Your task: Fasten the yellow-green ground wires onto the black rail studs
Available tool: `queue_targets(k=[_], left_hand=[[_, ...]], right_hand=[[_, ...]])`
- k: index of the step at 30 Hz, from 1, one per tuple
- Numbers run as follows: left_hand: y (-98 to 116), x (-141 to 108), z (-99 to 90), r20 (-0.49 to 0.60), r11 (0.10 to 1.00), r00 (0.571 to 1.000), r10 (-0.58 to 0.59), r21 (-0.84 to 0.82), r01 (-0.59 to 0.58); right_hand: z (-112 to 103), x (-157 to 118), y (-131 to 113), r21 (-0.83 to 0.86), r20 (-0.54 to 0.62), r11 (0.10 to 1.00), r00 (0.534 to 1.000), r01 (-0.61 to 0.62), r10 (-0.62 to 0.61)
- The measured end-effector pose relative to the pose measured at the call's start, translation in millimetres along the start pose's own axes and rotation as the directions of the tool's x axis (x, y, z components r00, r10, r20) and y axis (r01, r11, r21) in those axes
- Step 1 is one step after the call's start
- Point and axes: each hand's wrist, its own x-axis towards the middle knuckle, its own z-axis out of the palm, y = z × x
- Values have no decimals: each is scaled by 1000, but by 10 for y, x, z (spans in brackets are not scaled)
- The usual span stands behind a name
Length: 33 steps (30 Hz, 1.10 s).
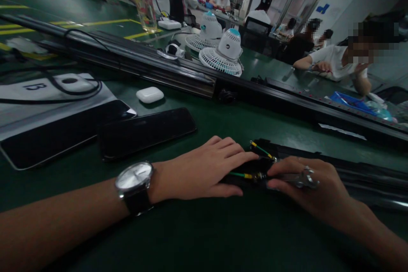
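My left hand [219,170], with a watch [135,178] on its wrist, lies with fingers stretched out over a black part [242,180] on the green table. My right hand [318,187] pinches a small silver wrench [291,179] between thumb and fingers. The fingertips are at a metal fitting [259,176], where a green wire with a yellow sleeve [245,175] ends. A second green-and-yellow wire [263,149] with a ring lug sticks up behind it. How the wrench's far end meets the fitting is hidden by my fingers.
Two phones [148,134] [63,136] and a white earbud case [149,94] lie to the left. Long black rails [287,102] cross the table behind. Two white fans [223,53] [208,29] and a bottle [143,4] stand beyond. Another person [334,61] sits at the far right.
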Motion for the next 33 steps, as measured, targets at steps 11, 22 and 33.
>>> queue_targets(k=[11,22,33], left_hand=[[3,-10,9,-15,1000,1000,1,-16,-1],[-2,-4,11,-22,1000,1000,4,-15,-4],[4,0,13,-7,1000,1000,-3,-7,3]], right_hand=[[-154,-8,-23,18,-19,999,999,-29,29],[-37,10,-26,-65,-52,996,997,-57,54],[-89,12,22,84,132,994,988,73,-84]])
